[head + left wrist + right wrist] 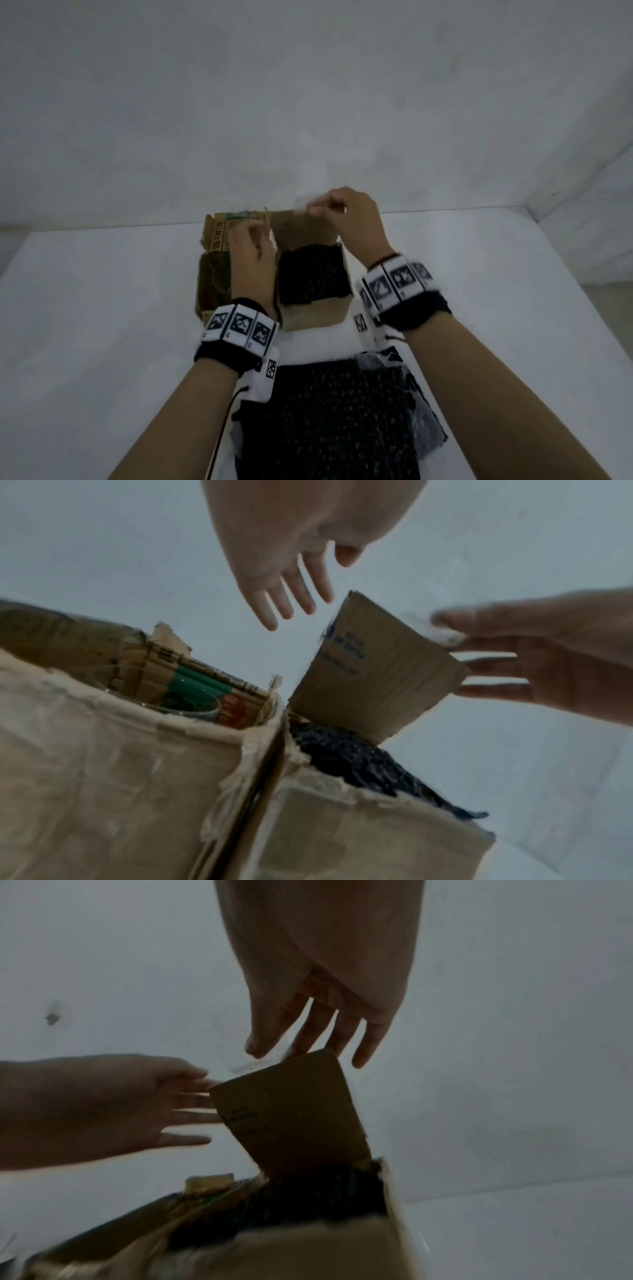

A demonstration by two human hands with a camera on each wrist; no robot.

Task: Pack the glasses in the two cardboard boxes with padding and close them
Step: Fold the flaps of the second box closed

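Two cardboard boxes stand side by side on the white table (102,308). The left box (212,274), printed in green, has a clear glass (192,707) inside. The right box (315,315) is filled to the top with black padding (313,277), and its far flap (301,226) stands upright. My right hand (342,212) touches the flap's top edge (291,1118) with straight fingers (363,1053). My left hand (253,253) hovers over the seam between the boxes, with its straight fingers (301,599) by the flap's left edge (373,680) and nothing in it.
A large sheet of black padding (329,418) lies on the near table edge between my forearms, with a piece of clear wrap (411,394) on its right side. A white wall rises close behind the boxes.
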